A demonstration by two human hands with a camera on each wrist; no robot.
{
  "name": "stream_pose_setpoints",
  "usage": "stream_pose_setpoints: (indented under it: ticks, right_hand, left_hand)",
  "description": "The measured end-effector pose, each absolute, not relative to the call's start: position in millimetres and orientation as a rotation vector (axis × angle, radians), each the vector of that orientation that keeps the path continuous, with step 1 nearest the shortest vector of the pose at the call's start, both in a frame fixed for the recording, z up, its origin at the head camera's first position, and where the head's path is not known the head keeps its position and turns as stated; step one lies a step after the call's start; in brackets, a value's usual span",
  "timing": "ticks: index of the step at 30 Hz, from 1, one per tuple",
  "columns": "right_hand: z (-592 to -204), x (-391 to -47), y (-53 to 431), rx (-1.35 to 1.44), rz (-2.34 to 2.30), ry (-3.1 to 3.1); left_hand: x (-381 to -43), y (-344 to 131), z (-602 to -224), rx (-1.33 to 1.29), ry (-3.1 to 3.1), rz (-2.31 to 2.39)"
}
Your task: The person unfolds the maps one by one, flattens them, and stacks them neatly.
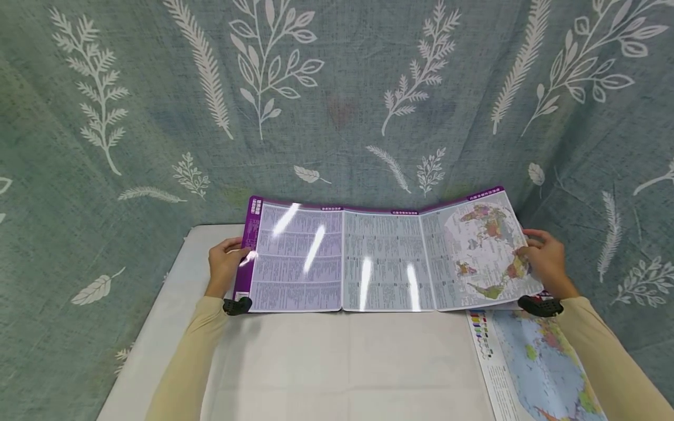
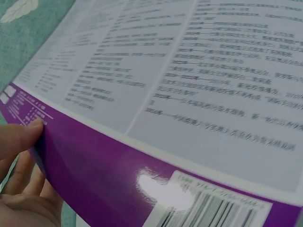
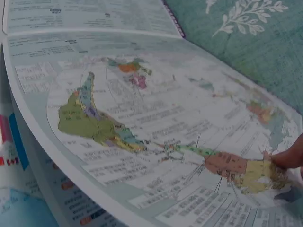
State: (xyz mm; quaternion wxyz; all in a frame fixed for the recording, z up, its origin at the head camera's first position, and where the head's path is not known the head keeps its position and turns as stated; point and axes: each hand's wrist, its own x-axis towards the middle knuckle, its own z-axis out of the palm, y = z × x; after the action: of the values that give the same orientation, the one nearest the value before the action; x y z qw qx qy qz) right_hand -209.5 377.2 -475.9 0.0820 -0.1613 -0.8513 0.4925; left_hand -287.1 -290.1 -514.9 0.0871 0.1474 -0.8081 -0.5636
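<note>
A long folded map sheet (image 1: 383, 263) stretches between both hands, its creases standing upright across it. My left hand (image 1: 225, 263) pinches its purple left edge, thumb on the printed face and fingers behind. A barcode (image 2: 213, 208) shows on that purple strip in the left wrist view. On the right, my right hand (image 1: 544, 260) grips the edge of the panel with a small world map (image 1: 489, 251), thumb on top. That panel curves up toward the hand, and its fingers are partly hidden behind the sheet.
A second colourful map (image 1: 542, 362) lies on the right side of the white table (image 1: 347, 362), partly under the right forearm. A grey-green cloth (image 1: 337, 117) with white leaf prints hangs behind and along both sides. Black bands sit on both wrists.
</note>
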Motion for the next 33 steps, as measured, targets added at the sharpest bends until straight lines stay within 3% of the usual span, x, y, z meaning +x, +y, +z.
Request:
stream_pose_setpoints:
  ticks: [10,24,33]
  right_hand:
    - [-497,-207,382,-0.193,0.955,-2.711]
    - [-518,-208,372,-0.431,1.065,-2.845]
    - [-533,-212,372,-0.429,1.009,-2.918]
  left_hand:
    - [-292,-281,-519,0.529,-2.371,-1.602]
    - [-296,-274,-530,0.454,-2.430,-1.502]
    - [-295,-279,-531,0.434,-2.459,-1.534]
